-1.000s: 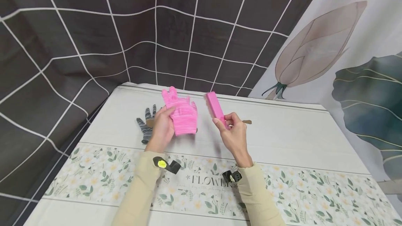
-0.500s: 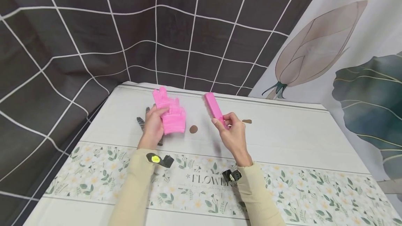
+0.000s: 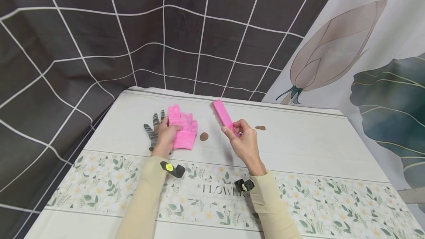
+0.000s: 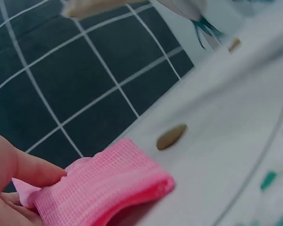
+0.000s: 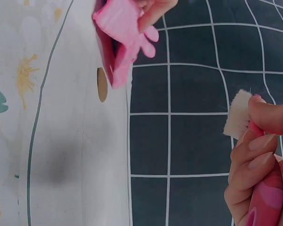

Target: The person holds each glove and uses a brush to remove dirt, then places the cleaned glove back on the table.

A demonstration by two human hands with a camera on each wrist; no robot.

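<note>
In the head view my left hand (image 3: 167, 135) pinches a pink knitted glove (image 3: 186, 137) by its side edge, thumb on top. The glove's fingers point away, and its open cuff (image 4: 155, 181) faces right in the left wrist view. A grey striped glove (image 3: 151, 135) lies on the table at the left, partly hidden behind that hand. My right hand (image 3: 245, 141) grips a pink brush (image 3: 223, 114), held tilted over the table. Its pale bristles (image 5: 238, 115) show in the right wrist view, where the fingers wrap the handle.
A round brown spot (image 3: 204, 136) lies to the right of the pink glove. Another brown patch (image 3: 260, 128) shows beyond my right hand. The white tablecloth (image 3: 308, 139) has a flowered band. Dark checked curtain (image 3: 186, 47) rises behind the table.
My left hand has carried the pink glove left, then lowered it toward the table beside the grey glove, uncovering the round brown spot. The right hand with the brush has hardly moved.
</note>
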